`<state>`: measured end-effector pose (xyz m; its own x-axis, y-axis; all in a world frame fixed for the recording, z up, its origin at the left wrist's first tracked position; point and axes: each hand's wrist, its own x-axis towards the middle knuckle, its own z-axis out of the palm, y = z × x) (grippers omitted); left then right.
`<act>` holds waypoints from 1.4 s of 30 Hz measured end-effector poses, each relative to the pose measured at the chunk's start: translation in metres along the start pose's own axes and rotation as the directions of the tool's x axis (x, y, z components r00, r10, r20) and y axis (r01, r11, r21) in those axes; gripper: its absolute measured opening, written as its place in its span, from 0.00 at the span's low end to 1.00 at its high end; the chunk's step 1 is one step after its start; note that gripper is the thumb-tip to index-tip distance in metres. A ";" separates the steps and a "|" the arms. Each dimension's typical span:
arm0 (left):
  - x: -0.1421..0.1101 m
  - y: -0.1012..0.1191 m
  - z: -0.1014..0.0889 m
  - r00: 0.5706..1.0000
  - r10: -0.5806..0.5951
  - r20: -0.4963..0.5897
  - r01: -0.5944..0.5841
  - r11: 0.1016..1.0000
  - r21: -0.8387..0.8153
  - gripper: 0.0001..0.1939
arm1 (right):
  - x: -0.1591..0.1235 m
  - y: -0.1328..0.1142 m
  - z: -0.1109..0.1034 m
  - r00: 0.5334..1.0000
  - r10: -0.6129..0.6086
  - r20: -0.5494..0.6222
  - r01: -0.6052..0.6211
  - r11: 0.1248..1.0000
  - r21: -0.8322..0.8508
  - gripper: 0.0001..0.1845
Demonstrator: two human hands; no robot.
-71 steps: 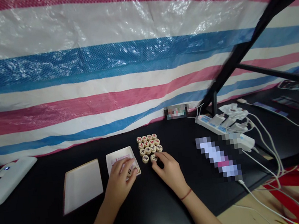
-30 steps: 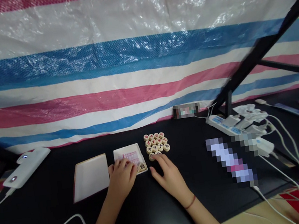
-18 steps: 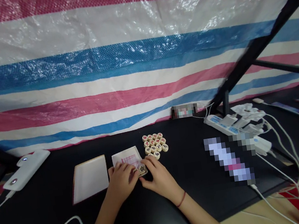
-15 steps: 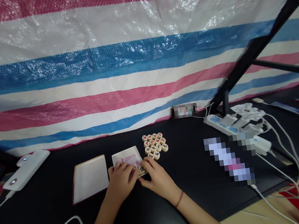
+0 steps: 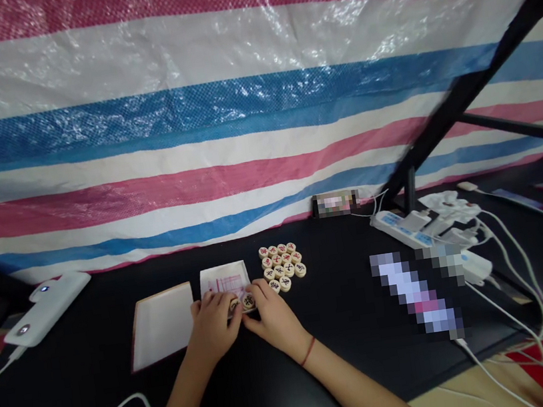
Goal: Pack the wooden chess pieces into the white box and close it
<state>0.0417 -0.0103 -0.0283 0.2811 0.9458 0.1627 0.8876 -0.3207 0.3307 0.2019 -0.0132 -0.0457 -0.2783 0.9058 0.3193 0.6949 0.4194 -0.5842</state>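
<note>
A shallow white box (image 5: pixel 223 270) stands on the black table with a red-lined sheet (image 5: pixel 229 283) inside. My left hand (image 5: pixel 214 326) bends over the box's near left part, its thumb and fingers closed about a Chinese chess piece (image 5: pixel 233 304). Beside that piece, at the near right of the box, lies another round piece with a black character (image 5: pixel 248 300). My right hand (image 5: pixel 276 315) grips the box's near right corner, thumb in front and fingers along the side. Right of the box sit stacked Chinese chess pieces (image 5: pixel 283 269) in rows, with red and black characters.
A box lid (image 5: pixel 165 326) lies inside-up at the left. Further left is a white device (image 5: pixel 48 309) with a cable (image 5: pixel 122 403). To the right are a blurred-out phone-like thing (image 5: pixel 415 291) and a power strip (image 5: pixel 401 229) with plugs. A striped sheet (image 5: pixel 199 193) hangs behind.
The box has shifted slightly left and turned a little straighter, with both hands moving along. The black-character pieces at its near edge show more now.
</note>
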 end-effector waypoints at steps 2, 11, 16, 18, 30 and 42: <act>0.002 -0.001 0.000 0.999 -0.015 -0.035 0.014 0.999 -0.041 0.08 | 0.000 0.000 0.000 0.999 -0.017 -0.028 0.017 1.000 0.013 0.22; 0.005 0.012 -0.003 0.985 -0.155 -0.073 0.079 0.791 -0.607 0.12 | -0.007 -0.007 -0.010 0.961 -0.155 -0.229 0.170 0.984 0.047 0.14; 0.006 0.012 0.004 0.941 -0.335 -0.039 0.157 0.536 -0.829 0.16 | -0.013 0.001 -0.032 0.935 -0.048 -0.351 0.080 0.994 0.076 0.11; 0.007 0.010 0.005 0.916 -0.401 -0.019 0.169 0.427 -0.888 0.17 | -0.020 0.014 -0.045 0.905 0.041 -0.424 -0.015 0.998 0.064 0.10; 0.004 0.019 0.015 0.965 -0.226 -0.129 0.038 0.614 -0.789 0.16 | -0.044 0.065 -0.059 0.953 0.126 -0.274 -0.173 0.972 -0.157 0.10; -0.006 0.038 0.023 0.903 0.214 -0.372 -0.344 0.879 -0.330 0.14 | -0.030 -0.015 -0.050 0.970 0.164 -0.179 -0.110 0.955 0.274 0.10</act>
<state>0.0816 -0.0270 -0.0378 0.3087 0.7664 0.5633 0.5633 -0.6245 0.5410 0.2329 -0.0497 -0.0097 -0.0374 0.9368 0.3480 0.5126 0.3169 -0.7980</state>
